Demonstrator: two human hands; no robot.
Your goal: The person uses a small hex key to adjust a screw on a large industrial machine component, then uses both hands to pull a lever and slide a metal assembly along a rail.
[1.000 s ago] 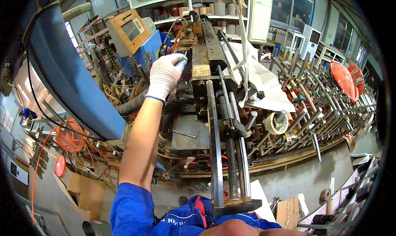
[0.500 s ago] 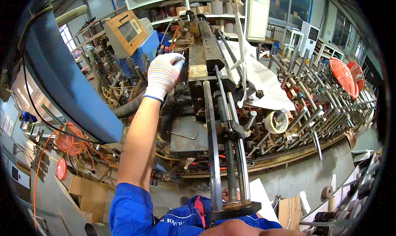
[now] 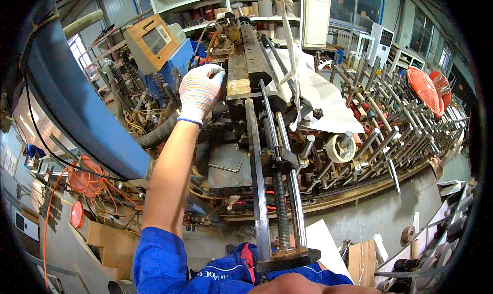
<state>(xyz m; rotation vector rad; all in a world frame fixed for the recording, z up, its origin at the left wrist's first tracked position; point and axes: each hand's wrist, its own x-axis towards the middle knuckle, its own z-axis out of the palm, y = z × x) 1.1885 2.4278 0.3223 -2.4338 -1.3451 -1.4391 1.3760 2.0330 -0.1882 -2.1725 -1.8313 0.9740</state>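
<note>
My left hand (image 3: 200,92), in a white glove with orange and blue stripes, is raised against the left side of a long, worn steel beam (image 3: 237,70). Its fingers are curled closed; whatever they grip, if anything, is hidden behind the glove. Below the hand, an L-shaped hex key (image 3: 226,167) lies on a grey metal plate (image 3: 223,180). A threaded screw (image 3: 282,206) and a polished rod (image 3: 297,201) run from the beam toward my body. My right hand is not visible; a small skin-coloured patch shows between the rods, too little to identify.
A blue machine column (image 3: 92,104) rises at the left, near a control box (image 3: 151,43). To the right stand many metal bars (image 3: 385,140), a tape roll (image 3: 336,149) hung on one, a white sheet (image 3: 328,101) and an orange fan (image 3: 425,91). Orange hoses (image 3: 92,178) hang lower left.
The whole view has shifted slightly, so the machine sits a little further left. My left hand stays closed at the same place beside the beam.
</note>
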